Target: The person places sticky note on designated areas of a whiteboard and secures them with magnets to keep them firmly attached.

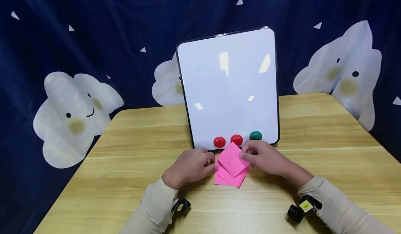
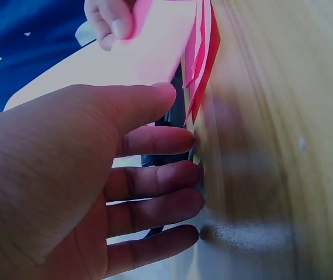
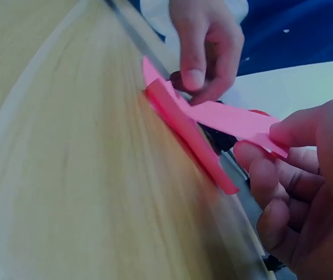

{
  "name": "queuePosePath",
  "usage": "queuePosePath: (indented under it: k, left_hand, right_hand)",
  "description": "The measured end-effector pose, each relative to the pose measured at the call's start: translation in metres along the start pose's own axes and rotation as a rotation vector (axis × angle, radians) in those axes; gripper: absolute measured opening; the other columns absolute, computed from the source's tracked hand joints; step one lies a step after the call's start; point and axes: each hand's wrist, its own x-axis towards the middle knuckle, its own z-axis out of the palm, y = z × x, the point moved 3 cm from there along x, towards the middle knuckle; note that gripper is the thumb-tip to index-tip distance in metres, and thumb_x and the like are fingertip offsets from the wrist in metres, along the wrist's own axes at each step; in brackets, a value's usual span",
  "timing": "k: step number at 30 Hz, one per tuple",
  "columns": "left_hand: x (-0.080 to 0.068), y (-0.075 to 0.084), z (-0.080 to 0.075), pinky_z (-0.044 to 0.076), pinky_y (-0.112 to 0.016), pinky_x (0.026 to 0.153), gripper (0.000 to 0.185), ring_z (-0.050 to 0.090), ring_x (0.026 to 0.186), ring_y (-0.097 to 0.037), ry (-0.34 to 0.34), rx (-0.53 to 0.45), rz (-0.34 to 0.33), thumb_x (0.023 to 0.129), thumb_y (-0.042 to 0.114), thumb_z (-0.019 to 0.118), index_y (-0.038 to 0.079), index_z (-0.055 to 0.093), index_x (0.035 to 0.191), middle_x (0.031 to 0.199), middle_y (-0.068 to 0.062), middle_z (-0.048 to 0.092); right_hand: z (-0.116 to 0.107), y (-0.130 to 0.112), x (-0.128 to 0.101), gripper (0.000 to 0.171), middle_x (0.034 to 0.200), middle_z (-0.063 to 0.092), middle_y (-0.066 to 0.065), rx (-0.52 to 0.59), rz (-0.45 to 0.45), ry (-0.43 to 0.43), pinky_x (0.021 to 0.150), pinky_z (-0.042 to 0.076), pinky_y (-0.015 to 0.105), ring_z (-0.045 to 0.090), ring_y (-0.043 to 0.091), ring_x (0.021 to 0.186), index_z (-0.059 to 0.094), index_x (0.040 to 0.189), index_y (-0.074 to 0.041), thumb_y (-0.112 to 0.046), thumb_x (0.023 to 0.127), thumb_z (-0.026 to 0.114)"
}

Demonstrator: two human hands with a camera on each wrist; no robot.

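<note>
Pinching, right hand (image 1: 266, 159): thumb and forefinger grip the right edge of the top pink sheet (image 1: 233, 160) and hold it lifted off the pile; the right wrist view shows that sheet (image 3: 236, 121) raised at a slant above the others, caught between thumb and fingers (image 3: 295, 131).
Left hand (image 1: 189, 166): rests on the table at the left edge of the pile; fingers lie fairly straight and side by side, tips (image 2: 181, 140) at the paper edge, thumb (image 2: 155, 96) against the lifted sheet; it grips nothing.
Pile (image 1: 228, 179): a few pink sheets lying fanned and askew on the table, between the two hands, just in front of the board's bottom edge; the left wrist view shows several thin pink and red layers (image 2: 204, 55) splayed apart.
Board (image 1: 230, 84): white, dark-framed, rounded corners, propped upright and leaning back at mid-table, behind the hands.
Magnets: two red ones (image 1: 219, 142) (image 1: 236, 139) and a green one (image 1: 255, 135) sit in a row along the board's bottom, just above the lifted sheet.
Table (image 1: 125, 150): light wood grain.
Backdrop (image 1: 78, 35): dark blue cloth with white clouds that bear faces, and small white triangles.
Sleeves: beige, both arms; a black wrist mount on each, the right one (image 1: 302, 208) with a yellow tag.
</note>
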Motion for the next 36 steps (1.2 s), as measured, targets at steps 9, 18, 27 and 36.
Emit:
queuePosePath:
  k: [9, 18, 27, 36]
  left_hand:
    - [0.000, -0.001, 0.000, 0.042, -0.023, 0.059, 0.018, 0.049, 0.066, -0.005, 0.004, 0.003, 0.003, 0.097, 0.037, 0.063, 0.022, 0.071, 0.091, 0.073, 0.013, 0.052]
    - [0.000, 0.000, 0.000, 0.042, -0.022, 0.059, 0.017, 0.049, 0.065, -0.005, 0.014, -0.003, 0.010, 0.097, 0.034, 0.063, 0.022, 0.071, 0.090, 0.073, 0.013, 0.053]
    - [0.000, -0.001, 0.001, 0.042, -0.022, 0.059, 0.015, 0.048, 0.065, -0.006, 0.022, -0.002, 0.012, 0.096, 0.034, 0.063, 0.022, 0.071, 0.091, 0.073, 0.013, 0.052]
    - [0.000, -0.001, 0.001, 0.042, -0.023, 0.058, 0.015, 0.048, 0.066, -0.006, 0.025, -0.001, 0.020, 0.097, 0.034, 0.064, 0.022, 0.070, 0.091, 0.074, 0.012, 0.052]
  right_hand:
    - [-0.005, 0.000, 0.000, 0.017, 0.076, 0.060, 0.010, 0.063, 0.035, -0.009, 0.052, 0.046, 0.028, 0.059, 0.028, 0.062, 0.064, 0.099, -0.007, -0.023, 0.097, 0.067]
    - [-0.007, 0.000, 0.000, 0.017, 0.081, 0.060, 0.008, 0.036, 0.056, 0.013, 0.056, 0.049, 0.030, 0.058, 0.026, 0.067, 0.066, 0.096, -0.009, -0.026, 0.098, 0.066]
    - [-0.012, 0.000, 0.000, 0.016, 0.080, 0.059, 0.010, 0.038, 0.058, 0.041, 0.056, 0.049, 0.030, 0.058, 0.027, 0.067, 0.067, 0.096, -0.010, -0.025, 0.098, 0.066]
    - [-0.018, 0.000, -0.002, 0.016, 0.076, 0.056, 0.010, 0.034, 0.050, 0.077, 0.055, 0.045, 0.028, 0.053, 0.025, 0.068, 0.067, 0.095, -0.009, -0.025, 0.098, 0.065]
